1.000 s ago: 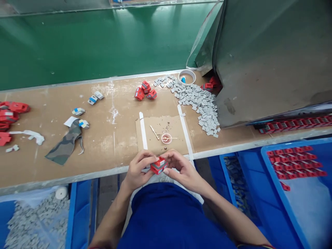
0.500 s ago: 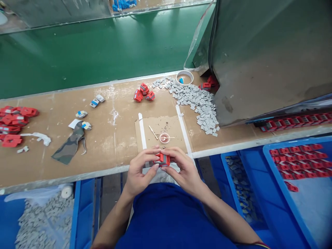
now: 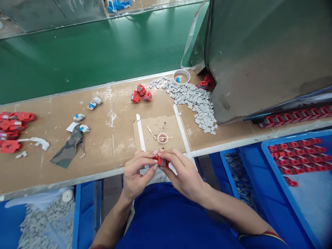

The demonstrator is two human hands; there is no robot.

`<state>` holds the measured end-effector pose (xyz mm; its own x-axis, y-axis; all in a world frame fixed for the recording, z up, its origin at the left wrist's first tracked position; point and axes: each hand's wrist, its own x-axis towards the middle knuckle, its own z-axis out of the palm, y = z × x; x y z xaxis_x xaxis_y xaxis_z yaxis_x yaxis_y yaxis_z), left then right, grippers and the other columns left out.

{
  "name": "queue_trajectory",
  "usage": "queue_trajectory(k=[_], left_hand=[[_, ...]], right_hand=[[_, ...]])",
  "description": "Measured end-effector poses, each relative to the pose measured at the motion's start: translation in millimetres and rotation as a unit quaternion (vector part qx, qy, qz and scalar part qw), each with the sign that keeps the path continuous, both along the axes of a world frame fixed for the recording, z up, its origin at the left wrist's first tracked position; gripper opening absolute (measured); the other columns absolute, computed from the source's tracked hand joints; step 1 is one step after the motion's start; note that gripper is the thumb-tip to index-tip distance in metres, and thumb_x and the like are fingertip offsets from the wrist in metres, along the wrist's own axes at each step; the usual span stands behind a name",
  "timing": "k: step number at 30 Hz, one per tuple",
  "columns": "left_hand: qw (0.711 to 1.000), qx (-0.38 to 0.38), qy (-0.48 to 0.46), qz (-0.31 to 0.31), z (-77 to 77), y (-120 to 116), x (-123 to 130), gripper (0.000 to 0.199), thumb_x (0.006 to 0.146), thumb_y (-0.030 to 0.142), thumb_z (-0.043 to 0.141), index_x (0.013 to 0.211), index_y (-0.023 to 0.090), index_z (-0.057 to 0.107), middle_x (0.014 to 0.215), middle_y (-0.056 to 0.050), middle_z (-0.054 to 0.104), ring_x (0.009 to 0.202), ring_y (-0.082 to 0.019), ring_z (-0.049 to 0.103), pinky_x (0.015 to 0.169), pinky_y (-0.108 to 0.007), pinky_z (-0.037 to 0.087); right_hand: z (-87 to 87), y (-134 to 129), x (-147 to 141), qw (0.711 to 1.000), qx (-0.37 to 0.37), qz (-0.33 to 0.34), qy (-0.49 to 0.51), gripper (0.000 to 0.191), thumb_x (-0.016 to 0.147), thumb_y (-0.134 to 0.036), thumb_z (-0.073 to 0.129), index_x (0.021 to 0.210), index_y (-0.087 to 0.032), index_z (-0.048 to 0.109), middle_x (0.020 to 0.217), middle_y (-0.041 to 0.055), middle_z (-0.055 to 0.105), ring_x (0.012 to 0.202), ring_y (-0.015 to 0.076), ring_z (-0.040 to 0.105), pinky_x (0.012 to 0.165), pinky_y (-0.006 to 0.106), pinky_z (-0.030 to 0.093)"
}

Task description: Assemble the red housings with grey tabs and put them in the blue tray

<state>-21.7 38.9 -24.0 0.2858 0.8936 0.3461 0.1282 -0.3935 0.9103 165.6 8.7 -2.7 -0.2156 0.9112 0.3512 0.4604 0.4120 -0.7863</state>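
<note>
A small red plastic part with a grey band [image 3: 163, 162] is held between both hands at the bench's front edge. My left hand [image 3: 138, 173] pinches its left end between thumb and fingers. On the other side my right hand [image 3: 183, 173] grips it with the fingers over the top and the thumb below. The fingers cover much of the part. Just beyond lies a cardboard mat [image 3: 153, 124] fixed with white tape strips. A small round dish [image 3: 163, 138] with reddish contents and a thin white stick across it rests there, beside a pale pointed stick [image 3: 151, 132].
Grey flat pieces [image 3: 201, 103] are heaped at right, near a tape roll [image 3: 181, 76] and a metal housing [image 3: 259, 62]. Red parts [image 3: 141, 93] cluster at the back; more red parts [image 3: 15, 126] lie left. A camouflage cloth [image 3: 67, 148] and a blue tray [image 3: 287, 186] flank me.
The red part has been turned slightly in my hands, and my fingers now cover more of its left side. The whole view has shifted a little.
</note>
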Motion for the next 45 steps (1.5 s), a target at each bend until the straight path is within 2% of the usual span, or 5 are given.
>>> queue_trajectory(k=[6,14,24,34,45], left_hand=[[0.999,-0.052,0.008,-0.002,-0.2,3,0,0.012,0.09,0.013,0.075,0.098,0.022,0.078,0.106,-0.007,0.079,0.106,-0.022,0.076,0.093,-0.033,0.062],[0.996,-0.074,0.038,-0.034,-12.2,-4,0,0.044,0.097,0.025,0.069,0.141,0.024,0.063,0.136,-0.013,0.073,0.124,-0.026,0.07,0.106,-0.039,0.057],[0.993,-0.056,0.059,-0.083,-8.6,-1,-8,0.049,0.097,0.018,0.066,0.145,0.026,0.061,0.134,-0.013,0.073,0.12,-0.024,0.072,0.103,-0.036,0.059],[0.993,-0.056,0.072,-0.081,-14.9,2,-14,0.042,0.096,0.025,0.071,0.138,0.027,0.069,0.134,-0.013,0.075,0.125,-0.028,0.072,0.109,-0.043,0.059],[0.968,0.008,0.155,-0.195,23.0,20,-12,0.052,0.095,0.037,0.071,0.146,0.033,0.061,0.129,-0.011,0.077,0.116,-0.028,0.075,0.1,-0.038,0.062]], right_hand=[[-10.2,1,0,0.989,-0.104,-0.01,0.107,0.025,0.101,-0.02,0.062,0.126,-0.023,0.063,0.118,0.0114,0.069,0.11,0.0226,0.07,0.095,0.036,0.06],[-29.0,-7,-14,0.832,-0.344,-0.047,0.433,0.046,0.087,-0.051,0.081,0.118,-0.022,0.064,0.111,0.01,0.076,0.105,0.0238,0.075,0.101,0.043,0.06],[-11.9,3,10,0.987,-0.121,-0.018,0.101,0.012,0.102,-0.022,0.059,0.105,-0.021,0.071,0.099,0.0063,0.068,0.09,0.017,0.068,0.079,0.029,0.056],[-12.3,4,7,0.998,-0.023,0.002,-0.06,0.013,0.1,-0.015,0.052,0.094,-0.021,0.062,0.085,0.0048,0.066,0.073,0.0182,0.064,0.064,0.028,0.049],[6.7,-15,16,1.0,0.019,-0.021,0.003,0.021,0.099,-0.014,0.054,0.08,-0.022,0.053,0.071,-0.0005,0.056,0.059,0.0126,0.054,0.053,0.023,0.041]])
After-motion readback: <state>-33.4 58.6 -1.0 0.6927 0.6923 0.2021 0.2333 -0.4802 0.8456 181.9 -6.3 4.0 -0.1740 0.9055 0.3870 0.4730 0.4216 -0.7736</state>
